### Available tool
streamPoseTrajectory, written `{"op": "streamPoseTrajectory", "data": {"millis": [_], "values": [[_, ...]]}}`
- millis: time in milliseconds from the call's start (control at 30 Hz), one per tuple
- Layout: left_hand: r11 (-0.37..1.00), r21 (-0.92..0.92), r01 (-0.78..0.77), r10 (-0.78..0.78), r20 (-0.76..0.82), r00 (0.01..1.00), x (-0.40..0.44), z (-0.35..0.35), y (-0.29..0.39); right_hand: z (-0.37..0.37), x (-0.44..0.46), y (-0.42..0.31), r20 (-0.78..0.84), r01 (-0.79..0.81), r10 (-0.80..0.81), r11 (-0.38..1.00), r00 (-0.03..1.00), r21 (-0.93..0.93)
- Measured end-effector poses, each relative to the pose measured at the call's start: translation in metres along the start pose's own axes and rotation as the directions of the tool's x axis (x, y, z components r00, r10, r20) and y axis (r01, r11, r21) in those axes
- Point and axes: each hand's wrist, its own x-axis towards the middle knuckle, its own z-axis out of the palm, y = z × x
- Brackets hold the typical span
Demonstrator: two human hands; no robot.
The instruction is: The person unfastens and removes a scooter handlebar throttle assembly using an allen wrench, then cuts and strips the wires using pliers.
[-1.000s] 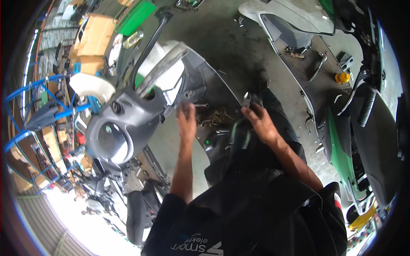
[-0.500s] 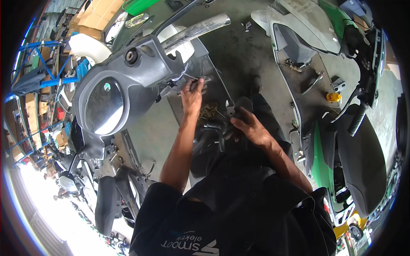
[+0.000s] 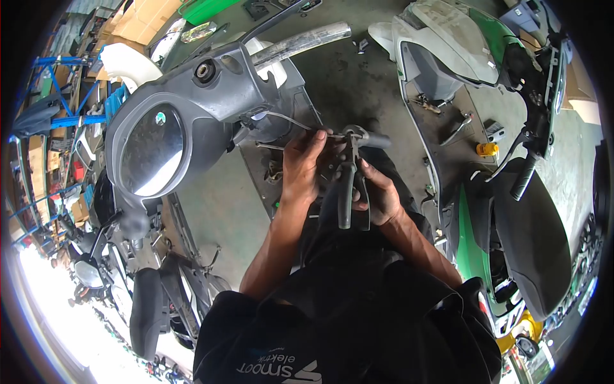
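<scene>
A pair of pliers [image 3: 346,192] with dark handles is gripped in my right hand [image 3: 385,193], its head pointing away from me. My left hand [image 3: 300,168] pinches a thin cable [image 3: 289,120] between thumb and fingers, close to the pliers' head. That cable comes out of the underside of a grey scooter front cover [image 3: 220,93]. Whether the jaws touch the cable is unclear. The cover has a round, glossy dark panel [image 3: 153,150], and a bare metal handlebar tube [image 3: 304,45] sticks out beside it.
On the right stands a green and white scooter with a black seat [image 3: 534,237] and a black handlebar grip [image 3: 524,184]. A yellow container [image 3: 487,149] and loose parts lie on its floorboard. Blue shelving [image 3: 77,120] with boxes lines the left.
My right hand has come up with the pliers to the cable beside my left hand. My left hand has moved slightly toward me and right, and the cable now stretches out straighter.
</scene>
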Motion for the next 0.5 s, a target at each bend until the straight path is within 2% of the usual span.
{"op": "streamPoseTrajectory", "data": {"millis": [100,200,300,333,400,467,500], "values": [[0.999,0.006,0.038,-0.038,0.063,0.997,-0.003,-0.002,0.007,0.016,0.007,0.001,0.047,0.008,-0.012,0.998,0.999,0.069],[1.000,0.011,0.019,-0.020,0.042,0.999,-0.005,-0.002,0.009,0.020,0.011,-0.002,0.073,0.011,-0.019,0.993,0.997,0.115],[0.993,0.111,-0.029,0.033,-0.032,0.999,-0.012,0.002,0.019,0.023,0.008,-0.008,-0.016,-0.004,0.000,0.959,1.000,-0.285],[0.993,0.111,-0.024,0.028,-0.031,0.999,-0.010,0.000,0.017,0.024,0.007,-0.009,-0.020,-0.002,-0.003,0.959,1.000,-0.283],[0.963,0.246,-0.108,0.134,-0.088,0.987,-0.005,-0.007,0.010,0.027,0.005,-0.008,-0.137,-0.034,-0.060,0.801,0.989,-0.598],[0.958,0.261,-0.122,0.146,-0.076,0.986,-0.004,-0.010,0.009,0.031,0.005,-0.008,-0.149,-0.032,-0.086,0.760,0.985,-0.649],[0.946,0.296,-0.136,0.164,-0.072,0.984,-0.003,-0.012,0.008,0.032,0.005,-0.008,-0.124,-0.003,-0.134,0.667,0.983,-0.745]]}}
